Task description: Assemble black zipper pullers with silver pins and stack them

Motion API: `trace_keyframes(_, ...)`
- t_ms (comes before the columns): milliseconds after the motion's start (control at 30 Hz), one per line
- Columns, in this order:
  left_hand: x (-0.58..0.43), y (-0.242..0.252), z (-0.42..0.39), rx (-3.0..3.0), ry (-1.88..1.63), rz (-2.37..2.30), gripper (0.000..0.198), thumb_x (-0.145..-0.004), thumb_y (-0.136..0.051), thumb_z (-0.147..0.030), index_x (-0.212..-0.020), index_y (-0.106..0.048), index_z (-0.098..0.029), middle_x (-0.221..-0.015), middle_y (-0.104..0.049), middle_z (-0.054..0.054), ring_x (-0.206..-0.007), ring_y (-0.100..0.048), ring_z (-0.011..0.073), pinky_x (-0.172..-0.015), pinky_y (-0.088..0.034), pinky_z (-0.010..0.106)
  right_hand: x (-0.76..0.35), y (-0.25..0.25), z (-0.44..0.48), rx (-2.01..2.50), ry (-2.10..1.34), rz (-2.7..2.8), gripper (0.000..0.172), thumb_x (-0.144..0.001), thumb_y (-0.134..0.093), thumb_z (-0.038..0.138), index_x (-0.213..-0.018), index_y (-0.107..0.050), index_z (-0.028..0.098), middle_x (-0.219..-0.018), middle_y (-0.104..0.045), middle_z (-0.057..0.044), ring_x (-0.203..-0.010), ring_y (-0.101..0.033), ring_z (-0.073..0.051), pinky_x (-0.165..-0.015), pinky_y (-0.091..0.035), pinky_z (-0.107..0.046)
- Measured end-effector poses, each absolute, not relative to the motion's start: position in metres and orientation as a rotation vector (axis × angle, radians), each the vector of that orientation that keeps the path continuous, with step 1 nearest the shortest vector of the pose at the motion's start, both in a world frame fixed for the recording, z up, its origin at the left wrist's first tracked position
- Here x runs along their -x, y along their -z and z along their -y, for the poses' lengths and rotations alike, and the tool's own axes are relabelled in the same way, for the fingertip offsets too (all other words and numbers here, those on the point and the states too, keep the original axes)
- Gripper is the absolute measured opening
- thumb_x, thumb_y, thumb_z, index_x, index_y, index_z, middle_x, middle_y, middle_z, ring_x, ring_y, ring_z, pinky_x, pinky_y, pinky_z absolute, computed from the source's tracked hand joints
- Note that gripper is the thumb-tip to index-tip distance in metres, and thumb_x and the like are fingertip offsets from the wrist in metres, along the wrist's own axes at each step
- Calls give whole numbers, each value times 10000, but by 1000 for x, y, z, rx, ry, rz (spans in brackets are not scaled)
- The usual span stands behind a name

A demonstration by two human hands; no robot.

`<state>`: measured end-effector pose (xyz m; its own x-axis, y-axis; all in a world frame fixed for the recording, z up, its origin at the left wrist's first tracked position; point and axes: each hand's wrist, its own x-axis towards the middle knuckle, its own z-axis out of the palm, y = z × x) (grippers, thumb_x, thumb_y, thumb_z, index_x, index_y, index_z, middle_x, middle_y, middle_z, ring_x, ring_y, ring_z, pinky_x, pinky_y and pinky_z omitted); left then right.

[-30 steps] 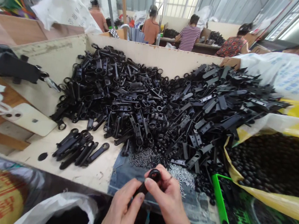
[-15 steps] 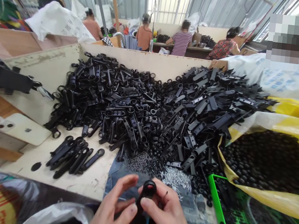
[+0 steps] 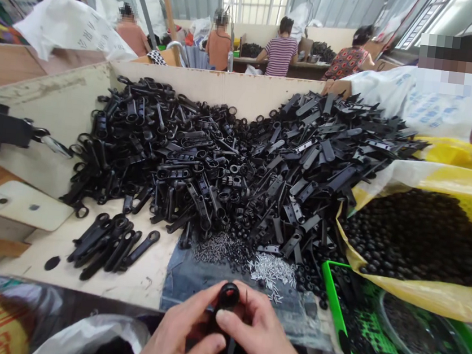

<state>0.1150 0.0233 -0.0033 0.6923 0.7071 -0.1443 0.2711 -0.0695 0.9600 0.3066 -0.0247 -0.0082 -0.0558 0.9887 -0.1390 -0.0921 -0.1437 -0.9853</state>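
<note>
At the bench's front edge my right hand (image 3: 263,331) is closed on a black plastic handle with a ring end (image 3: 229,294). Its thumb presses just below the ring, and a bit of red shows inside the ring. My left hand (image 3: 188,330) is closed around the same part from the other side, with its fingertips partly hidden behind it. A thin dark tip (image 3: 247,296) sticks up by the right fingers; what it belongs to is hidden. Just beyond the hands, small silver pins (image 3: 274,272) lie on a dark sheet (image 3: 185,279).
A large pile of black ring-ended parts (image 3: 159,140) and flat black pieces (image 3: 320,147) fills the bench. Several handles (image 3: 113,245) lie at left near a phone (image 3: 30,206). A green tray (image 3: 335,302) and a yellow sack of black balls (image 3: 420,238) stand at right. People sit behind.
My left hand has moved in from beside the black handle and closed on it. The right hand keeps its hold. The whole view has shifted slightly.
</note>
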Motion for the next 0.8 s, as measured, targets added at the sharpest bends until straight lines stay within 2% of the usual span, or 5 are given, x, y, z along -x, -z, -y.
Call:
trace_keyframes(167,-120,4,-24,-1495,-481,-814,427,-987,-600,-380,-1408,-616,-307,-1447,-644,110,-1117,-737,268,-873,-641,316,-305,4,19,1081,-1628,881,323,-800,-770,473,-860,-651,180,-734,-558,29,-635,-472,-122,-630,-454,-243)
trace_keyframes(267,-119,8,-19,-1411,-526,-820,460,-966,-635,-427,-1414,-606,-328,-1592,-498,93,-1388,-553,317,-1038,-564,383,-301,-2,20,1093,-1622,896,312,-830,-731,479,-870,-660,178,-724,-568,28,-604,-459,-117,-584,-438,-233)
trace_keyframes(367,-117,6,-16,-1308,-460,-720,566,-912,-703,-479,-1448,-567,-360,-1703,-308,58,-1452,-474,334,-1133,-476,436,-299,-6,26,1199,-1518,1052,232,-837,-691,396,-838,-679,164,-714,-565,20,-658,-471,-135,-611,-403,-243)
trace_keyframes(533,-117,1,-13,-1313,-370,-757,590,-911,-690,-506,-1457,-575,-314,-1398,-683,94,-1242,-669,308,-1063,-541,411,-299,-5,38,1382,-1388,1129,199,-806,-661,347,-717,-636,171,-625,-448,48,-632,-404,-132,-569,-332,-243)
trace_keyframes(800,-111,-5,-5,-1505,-342,-825,520,-932,-666,-448,-1438,-597,-353,-1402,-685,72,-1203,-685,291,-1010,-572,367,-291,-3,49,1300,-1416,998,226,-830,-677,371,-733,-657,167,-632,-488,40,-616,-400,-124,-565,-335,-243)
